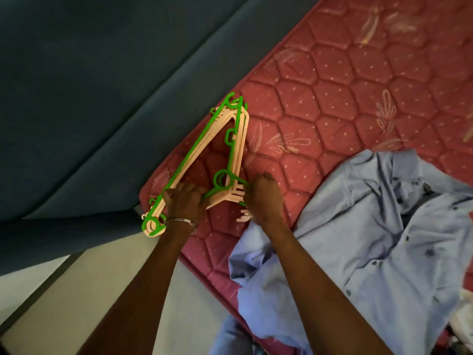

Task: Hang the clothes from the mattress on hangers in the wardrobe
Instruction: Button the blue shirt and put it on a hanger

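Observation:
A stack of plastic hangers [204,147], one green on top of several pale pink ones, lies on the near corner of the red quilted mattress [345,93]. My left hand [184,201], with a metal bangle on the wrist, presses down on the lower bar of the stack. My right hand [263,196] grips the hook end of the green hanger, fingers curled round it. A light blue button-up shirt [371,239] lies crumpled on the mattress, just right of my right forearm.
Dark blue cushioned panels [89,98] run along the mattress's left side. Pale floor [76,290] shows at the lower left. A bit of white cloth [464,316] peeks in at the right edge, and more blue fabric [230,339] hangs off the mattress at the bottom.

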`<state>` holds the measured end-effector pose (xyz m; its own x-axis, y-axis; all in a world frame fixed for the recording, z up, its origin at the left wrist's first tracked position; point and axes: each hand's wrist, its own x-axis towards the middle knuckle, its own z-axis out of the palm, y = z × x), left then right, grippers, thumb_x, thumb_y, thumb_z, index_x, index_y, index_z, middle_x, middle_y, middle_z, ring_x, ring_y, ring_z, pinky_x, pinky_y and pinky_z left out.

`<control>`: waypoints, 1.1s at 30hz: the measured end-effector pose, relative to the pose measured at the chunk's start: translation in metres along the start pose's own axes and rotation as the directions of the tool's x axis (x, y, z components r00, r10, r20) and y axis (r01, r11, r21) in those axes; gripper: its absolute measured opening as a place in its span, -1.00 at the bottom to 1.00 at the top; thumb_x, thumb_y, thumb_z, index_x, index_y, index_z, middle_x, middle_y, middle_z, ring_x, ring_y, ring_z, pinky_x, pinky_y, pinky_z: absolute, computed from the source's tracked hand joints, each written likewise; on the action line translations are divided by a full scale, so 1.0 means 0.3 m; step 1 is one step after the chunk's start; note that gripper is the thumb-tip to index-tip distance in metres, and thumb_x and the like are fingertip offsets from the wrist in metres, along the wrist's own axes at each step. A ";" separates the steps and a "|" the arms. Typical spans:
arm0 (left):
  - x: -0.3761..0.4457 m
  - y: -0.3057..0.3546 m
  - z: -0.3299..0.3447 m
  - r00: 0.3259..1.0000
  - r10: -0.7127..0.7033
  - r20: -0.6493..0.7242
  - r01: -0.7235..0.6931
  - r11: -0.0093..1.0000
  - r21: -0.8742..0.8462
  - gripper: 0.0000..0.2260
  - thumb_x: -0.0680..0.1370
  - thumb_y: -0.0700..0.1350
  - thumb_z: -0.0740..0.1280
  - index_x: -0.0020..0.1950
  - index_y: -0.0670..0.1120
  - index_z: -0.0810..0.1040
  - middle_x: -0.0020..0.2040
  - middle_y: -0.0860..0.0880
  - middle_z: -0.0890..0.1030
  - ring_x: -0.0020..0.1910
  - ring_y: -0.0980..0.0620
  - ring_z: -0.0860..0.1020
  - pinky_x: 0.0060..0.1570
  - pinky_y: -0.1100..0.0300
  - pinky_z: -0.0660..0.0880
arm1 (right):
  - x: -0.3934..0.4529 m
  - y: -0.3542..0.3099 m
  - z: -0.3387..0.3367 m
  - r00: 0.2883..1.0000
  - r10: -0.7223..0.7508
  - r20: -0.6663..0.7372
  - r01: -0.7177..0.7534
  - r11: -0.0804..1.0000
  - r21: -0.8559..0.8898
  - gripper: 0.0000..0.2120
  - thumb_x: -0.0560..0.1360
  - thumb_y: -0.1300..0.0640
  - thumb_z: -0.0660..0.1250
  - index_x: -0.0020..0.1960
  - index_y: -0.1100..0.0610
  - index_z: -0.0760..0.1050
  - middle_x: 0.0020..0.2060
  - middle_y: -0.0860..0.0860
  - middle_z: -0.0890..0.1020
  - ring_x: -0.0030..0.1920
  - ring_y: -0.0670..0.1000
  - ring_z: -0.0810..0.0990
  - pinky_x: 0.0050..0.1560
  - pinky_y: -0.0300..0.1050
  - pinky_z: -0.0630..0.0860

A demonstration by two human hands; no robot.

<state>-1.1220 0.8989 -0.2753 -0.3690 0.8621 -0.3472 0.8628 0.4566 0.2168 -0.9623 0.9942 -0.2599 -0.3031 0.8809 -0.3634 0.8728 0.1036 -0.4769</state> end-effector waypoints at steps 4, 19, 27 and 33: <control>-0.023 0.033 -0.078 0.961 0.049 -0.273 -0.034 0.998 0.057 -0.75 0.43 -0.12 0.17 -0.13 -0.14 0.63 -0.16 -0.15 0.62 -0.13 -0.21 0.59 0.01 -0.10 0.31 | 0.015 -0.017 -0.118 0.998 -0.061 0.007 0.052 0.910 0.411 -0.81 0.51 0.12 0.37 -0.17 0.25 0.56 -0.42 0.08 0.54 -0.37 0.08 0.48 -0.29 -0.07 0.34; -0.118 0.611 -0.543 0.610 0.564 -0.557 -0.312 0.817 0.486 -0.91 0.38 -0.16 0.34 -0.17 -0.01 0.60 -0.25 0.03 0.56 -0.15 -0.07 0.54 0.08 0.01 0.12 | -0.199 0.212 -0.698 0.894 -0.317 -0.318 0.431 0.801 0.415 -0.64 0.37 0.06 0.45 0.14 0.14 0.61 0.01 0.00 0.65 0.03 -0.05 0.61 0.11 -0.25 0.49; -0.273 1.047 -0.535 0.619 0.782 -0.075 -0.721 0.603 0.341 -0.70 0.36 -0.09 0.13 -0.08 -0.02 0.63 -0.15 -0.04 0.65 -0.11 -0.12 0.61 -0.08 0.04 0.32 | -0.440 0.576 -0.957 0.987 -0.121 -0.103 0.157 0.638 0.754 -0.82 0.34 0.35 0.49 -0.19 0.11 0.60 -0.44 -0.07 0.63 -0.39 -0.11 0.60 -0.32 -0.14 0.59; -0.217 1.234 -0.389 0.589 0.805 -0.065 -0.789 0.591 0.166 -0.73 0.45 -0.08 0.20 -0.01 -0.05 0.66 -0.12 -0.12 0.68 -0.10 -0.17 0.63 -0.09 0.02 0.37 | -0.470 0.788 -1.024 0.998 -0.041 0.040 -0.008 0.592 0.806 -0.78 0.38 0.50 0.38 -0.16 0.20 0.56 -0.40 -0.02 0.65 -0.34 -0.09 0.63 -0.20 -0.16 0.61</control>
<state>-0.8190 1.0375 -0.0660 0.4549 0.8901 0.0292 0.8587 -0.4471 0.2503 -0.5958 1.0364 -0.0755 -0.3538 0.8567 -0.3753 0.2111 -0.3177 -0.9244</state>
